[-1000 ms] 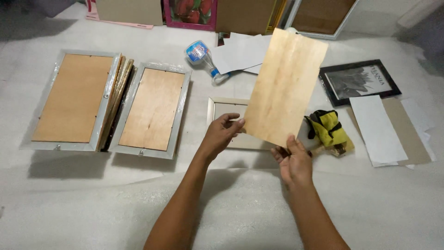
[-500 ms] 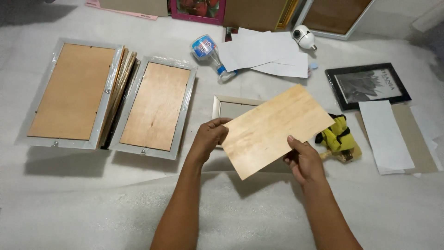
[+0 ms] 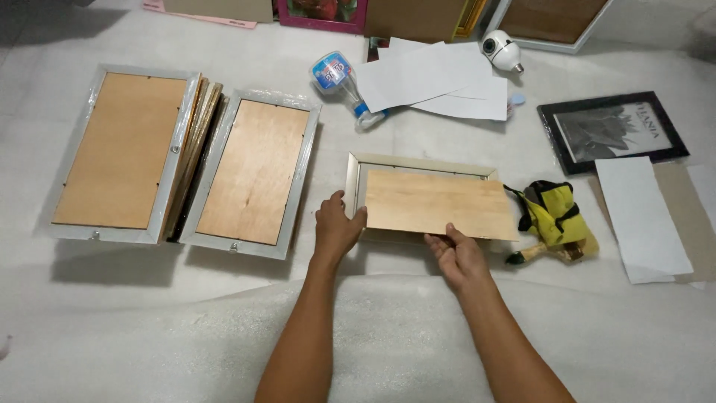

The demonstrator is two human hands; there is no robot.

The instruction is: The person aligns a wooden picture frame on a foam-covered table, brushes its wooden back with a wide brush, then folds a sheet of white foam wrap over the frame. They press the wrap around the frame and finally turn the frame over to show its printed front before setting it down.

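A thin plywood backing board (image 3: 440, 204) lies nearly flat over a pale picture frame (image 3: 418, 165) that rests face down on the white foam sheet. My left hand (image 3: 335, 226) grips the board's left edge, thumb on the frame's left side. My right hand (image 3: 456, 254) pinches the board's near edge from below. The board's right end overhangs the frame.
Two silver frames with wooden backs (image 3: 123, 151) (image 3: 253, 179) lie at the left. A spray bottle (image 3: 341, 83), white papers (image 3: 440, 78), a small white camera (image 3: 500, 49), a black framed print (image 3: 611, 133) and a yellow cloth with a tool (image 3: 556, 220) surround the work spot.
The board was held upright, then tilted down and lowered. It now lies almost flat on the frame, both hands still gripping it.
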